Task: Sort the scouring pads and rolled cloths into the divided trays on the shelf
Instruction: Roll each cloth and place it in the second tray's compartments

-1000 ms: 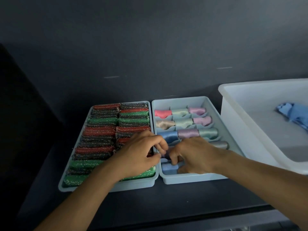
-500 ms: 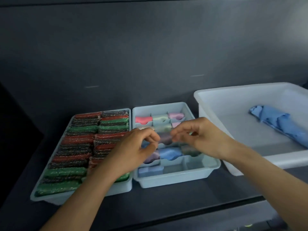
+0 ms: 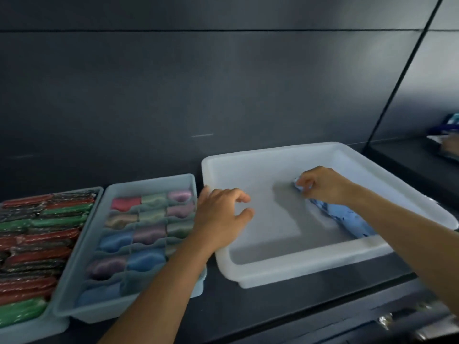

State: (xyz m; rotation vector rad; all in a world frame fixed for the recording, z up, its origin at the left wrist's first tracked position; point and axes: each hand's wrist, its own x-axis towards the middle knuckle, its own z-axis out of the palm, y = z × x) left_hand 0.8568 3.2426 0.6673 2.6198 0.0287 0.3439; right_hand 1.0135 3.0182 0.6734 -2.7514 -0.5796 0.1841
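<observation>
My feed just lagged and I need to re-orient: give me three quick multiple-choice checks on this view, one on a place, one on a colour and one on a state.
1. Where does the loose cloth lie?
A) in the white bin
B) in a slot of the divided tray
C) among the scouring pads

2. What colour is it?
A) pink
B) green
C) blue

3. What is the left hand doing?
A) holding a rolled cloth
B) open, holding nothing
C) pinching a scouring pad

Key:
1 A, it lies on the bin's floor, one end in the right hand's grip.
2 C, the fabric shows blue.
3 B, its fingers hang loosely curled at the bin's left rim, holding nothing.
</observation>
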